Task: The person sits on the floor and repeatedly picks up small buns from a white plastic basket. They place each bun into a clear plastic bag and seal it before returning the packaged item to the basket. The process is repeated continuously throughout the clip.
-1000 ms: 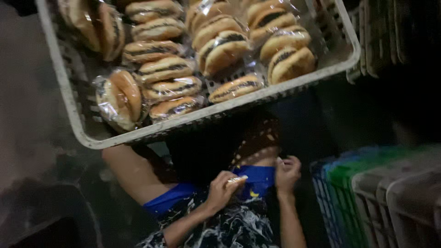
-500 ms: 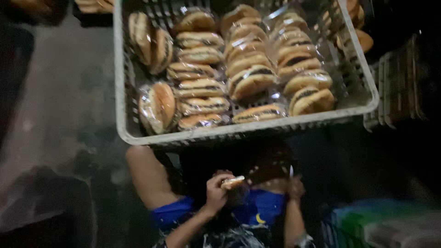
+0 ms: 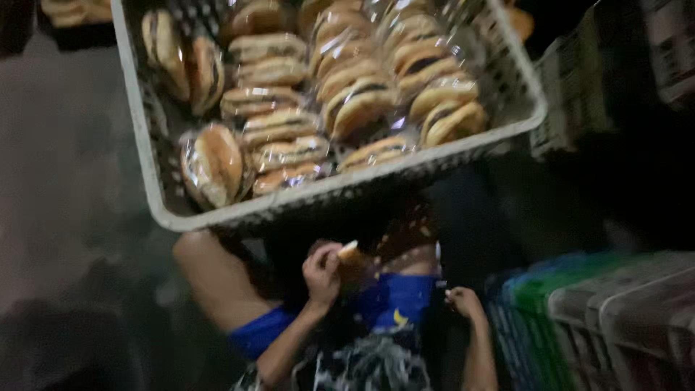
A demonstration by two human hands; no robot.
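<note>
Left hand (image 3: 322, 274) gripping a bun (image 3: 349, 251), right hand (image 3: 463, 303) loosely curled, grip unclear; crate (image 3: 156, 181) at 12 o'clock, mostly filled with wrapped buns (image 3: 289, 130).

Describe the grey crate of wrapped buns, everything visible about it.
The grey crate looks like plastic, with lattice walls and a solid, rounded rim. It fills the top of the view, tilted, its near corner at lower left. Inside are many clear-wrapped sandwich buns with dark filling, most stacked on edge in rows and a few near the left wall standing more upright. Its upper part is cut off by the frame. It sits above the person's lap; neither the left hand nor the right hand touches it.
</note>
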